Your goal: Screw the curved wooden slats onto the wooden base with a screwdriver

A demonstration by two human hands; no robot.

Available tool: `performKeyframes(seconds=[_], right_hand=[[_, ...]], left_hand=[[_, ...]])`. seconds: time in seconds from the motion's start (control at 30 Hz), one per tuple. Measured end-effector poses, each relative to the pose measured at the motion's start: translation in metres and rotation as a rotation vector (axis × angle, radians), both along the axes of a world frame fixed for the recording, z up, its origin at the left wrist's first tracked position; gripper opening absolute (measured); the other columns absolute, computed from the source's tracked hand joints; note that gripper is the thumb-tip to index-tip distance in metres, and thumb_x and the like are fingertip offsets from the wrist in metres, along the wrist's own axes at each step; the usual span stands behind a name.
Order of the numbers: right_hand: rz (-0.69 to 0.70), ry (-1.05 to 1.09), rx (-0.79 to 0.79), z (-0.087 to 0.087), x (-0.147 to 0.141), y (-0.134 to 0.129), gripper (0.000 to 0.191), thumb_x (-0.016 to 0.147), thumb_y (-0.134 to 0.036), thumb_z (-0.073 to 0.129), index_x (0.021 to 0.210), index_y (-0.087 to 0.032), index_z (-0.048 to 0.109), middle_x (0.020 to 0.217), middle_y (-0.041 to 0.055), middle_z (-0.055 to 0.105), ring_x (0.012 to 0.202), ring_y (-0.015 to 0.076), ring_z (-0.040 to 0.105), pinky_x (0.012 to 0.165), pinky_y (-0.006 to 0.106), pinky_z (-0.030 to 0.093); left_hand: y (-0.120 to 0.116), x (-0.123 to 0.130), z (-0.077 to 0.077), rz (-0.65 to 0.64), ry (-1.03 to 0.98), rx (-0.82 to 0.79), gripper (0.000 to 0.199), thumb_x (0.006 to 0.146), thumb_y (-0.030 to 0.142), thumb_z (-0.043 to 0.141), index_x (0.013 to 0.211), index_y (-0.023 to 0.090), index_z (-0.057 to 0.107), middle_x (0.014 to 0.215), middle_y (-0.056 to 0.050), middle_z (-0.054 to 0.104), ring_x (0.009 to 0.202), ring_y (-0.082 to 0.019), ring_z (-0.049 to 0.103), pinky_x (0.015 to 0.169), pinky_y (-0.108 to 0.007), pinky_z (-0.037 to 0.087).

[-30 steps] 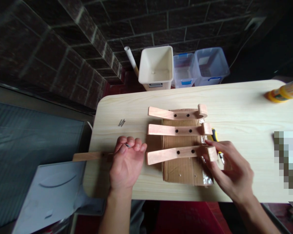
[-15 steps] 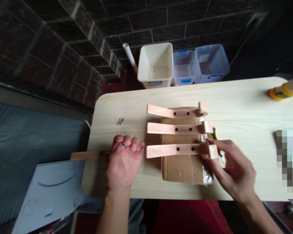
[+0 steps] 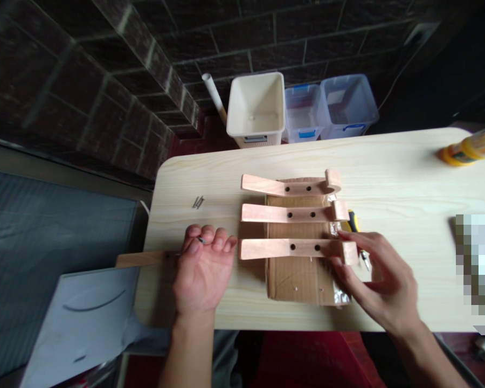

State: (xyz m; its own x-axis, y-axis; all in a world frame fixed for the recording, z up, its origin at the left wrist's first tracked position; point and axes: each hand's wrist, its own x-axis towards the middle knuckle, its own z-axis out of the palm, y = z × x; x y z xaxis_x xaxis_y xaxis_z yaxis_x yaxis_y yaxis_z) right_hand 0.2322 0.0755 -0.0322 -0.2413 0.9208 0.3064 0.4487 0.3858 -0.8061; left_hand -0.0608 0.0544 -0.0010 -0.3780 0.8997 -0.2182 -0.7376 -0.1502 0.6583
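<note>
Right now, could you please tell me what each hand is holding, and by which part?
The left hand pinches a small dark screw in its fingertips; the right hand seems to grip the upturned end of the nearest curved wooden slat.

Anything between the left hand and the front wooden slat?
Nothing visible: the left hand, pinching a small screw, sits just short of the front slat end, with only tabletop between.

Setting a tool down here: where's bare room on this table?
Open tabletop lies behind the wooden slats, running right toward the yellow-banded bottle, and left of them around the small screws. It's crowded at the right hand, where the screwdriver sits beside the cardboard.
</note>
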Motion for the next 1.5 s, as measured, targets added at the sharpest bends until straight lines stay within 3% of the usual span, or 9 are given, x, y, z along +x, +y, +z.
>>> performKeyframes(seconds=[0.83,1.5], right_hand=[[-0.015,-0.04,0.009,-0.0001,0.0,0.0007,0.044,0.092,-0.018,0.077,0.134,-0.027,0.069,0.117,0.0094,0.075,0.097,0.0259,0.072,0.074,0.037,0.057],[-0.016,-0.051,0.021,0.0009,-0.0027,0.0014,0.042,0.092,-0.018,0.078,0.133,-0.025,0.07,0.122,0.0105,0.075,0.104,0.0272,0.072,0.081,0.039,0.057]], left_hand=[[-0.0011,-0.0011,-0.001,-0.011,0.038,-0.004,0.031,0.075,0.025,0.094,0.089,0.025,0.066,0.075,0.009,0.063,0.064,-0.006,0.056,0.066,-0.021,0.053],[0.0,-0.0013,-0.0006,-0.008,0.01,-0.009,0.031,0.072,0.022,0.096,0.087,0.024,0.068,0.076,0.008,0.068,0.065,-0.006,0.059,0.066,-0.02,0.056]])
